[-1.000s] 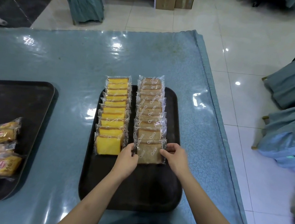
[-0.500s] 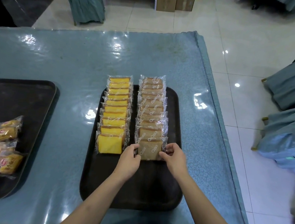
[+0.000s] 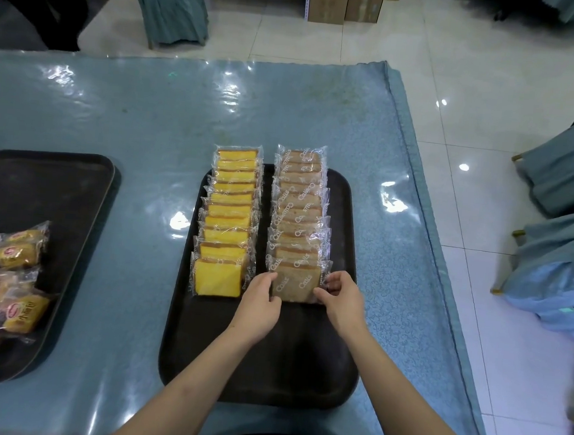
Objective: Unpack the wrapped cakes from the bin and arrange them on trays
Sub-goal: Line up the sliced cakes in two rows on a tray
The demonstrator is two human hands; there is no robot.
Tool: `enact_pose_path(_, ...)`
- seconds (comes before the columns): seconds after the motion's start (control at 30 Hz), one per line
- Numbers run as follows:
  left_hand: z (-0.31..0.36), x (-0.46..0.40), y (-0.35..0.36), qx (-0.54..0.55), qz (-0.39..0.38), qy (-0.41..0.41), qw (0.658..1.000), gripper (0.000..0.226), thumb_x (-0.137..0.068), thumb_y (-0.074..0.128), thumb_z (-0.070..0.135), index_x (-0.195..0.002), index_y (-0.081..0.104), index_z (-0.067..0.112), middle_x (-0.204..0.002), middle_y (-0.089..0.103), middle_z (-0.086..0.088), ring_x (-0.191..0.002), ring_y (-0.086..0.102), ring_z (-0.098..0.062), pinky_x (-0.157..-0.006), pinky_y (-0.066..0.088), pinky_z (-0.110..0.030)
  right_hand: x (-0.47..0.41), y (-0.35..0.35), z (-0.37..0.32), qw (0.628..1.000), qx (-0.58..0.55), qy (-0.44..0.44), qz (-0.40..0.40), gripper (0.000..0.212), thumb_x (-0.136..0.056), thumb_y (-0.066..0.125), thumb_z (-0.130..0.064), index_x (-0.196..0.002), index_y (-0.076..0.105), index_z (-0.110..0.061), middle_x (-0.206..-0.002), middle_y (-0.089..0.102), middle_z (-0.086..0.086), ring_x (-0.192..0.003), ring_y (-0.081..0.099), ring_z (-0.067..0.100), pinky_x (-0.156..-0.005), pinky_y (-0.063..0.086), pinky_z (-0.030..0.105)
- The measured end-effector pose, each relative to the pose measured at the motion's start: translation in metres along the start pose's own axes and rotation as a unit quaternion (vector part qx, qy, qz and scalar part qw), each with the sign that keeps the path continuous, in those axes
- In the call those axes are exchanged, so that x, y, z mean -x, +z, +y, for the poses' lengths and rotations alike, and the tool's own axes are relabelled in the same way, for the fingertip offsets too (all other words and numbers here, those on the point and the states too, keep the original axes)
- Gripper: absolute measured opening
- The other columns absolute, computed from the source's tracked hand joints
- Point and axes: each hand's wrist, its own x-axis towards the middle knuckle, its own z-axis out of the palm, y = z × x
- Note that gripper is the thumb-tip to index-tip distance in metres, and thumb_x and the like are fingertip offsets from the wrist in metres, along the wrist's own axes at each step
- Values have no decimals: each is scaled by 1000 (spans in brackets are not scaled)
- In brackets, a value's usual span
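Blue plastic-covered cloth spreads over the counter (image 3: pixel 149 110), with pale floor tiles beyond.

At the near end of the brown row, the left hand (image 3: pixel 259 302) and the right hand (image 3: pixel 340 298) flank the front brown cake (image 3: pixel 296 283). Each hand's fingers are curled in and pinch a side edge of its clear wrapper, and the cake leans back against the brown row (image 3: pixel 298 211).

Just beside it stands the yellow row (image 3: pixel 229 209), both rows overlapped like shingles on the middle tray (image 3: pixel 266 370), whose near half is bare.

Risk, as I judge it: the wrappers look slick, so a push from either side could slide the front cake askew or topple the leaning slices behind it.

Farther left, loose wrapped cakes (image 3: pixel 22 251) lie jumbled on the left tray (image 3: pixel 41 177). No bin is in view.
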Motion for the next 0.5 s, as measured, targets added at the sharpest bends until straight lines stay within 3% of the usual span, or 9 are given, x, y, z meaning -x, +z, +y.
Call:
enact_pose_path(0.13,1,1,2,-6,-10,-1,1000,61,-104,51,8,-161,32,17,-167,27,3,-151,31,-14,-122,28,-30,-3,0,-2,1000,-2,3,-5,28,-85,85,-15,-95,61,-23,-91,67,-2,-84,66,13,-72,50,23)
enact_pose_path(0.33,0,-2,7,-20,-20,-24,999,62,-104,53,16,-161,30,20,-159,23,2,-139,43,-20,-114,46,-41,-2,-2,-3,1000,3,1,-4,26,-86,85,-15,-97,62,-20,-88,66,-1,-78,62,8,-66,46,16)
enact_pose_path(0.5,0,-1,6,-48,-14,-31,998,60,-103,52,16,-160,33,21,-152,21,-2,-141,30,-23,-116,42,-42,0,-2,-4,1000,18,-7,0,28,-86,85,-18,-101,62,-23,-91,66,-3,-83,64,9,-69,49,20)
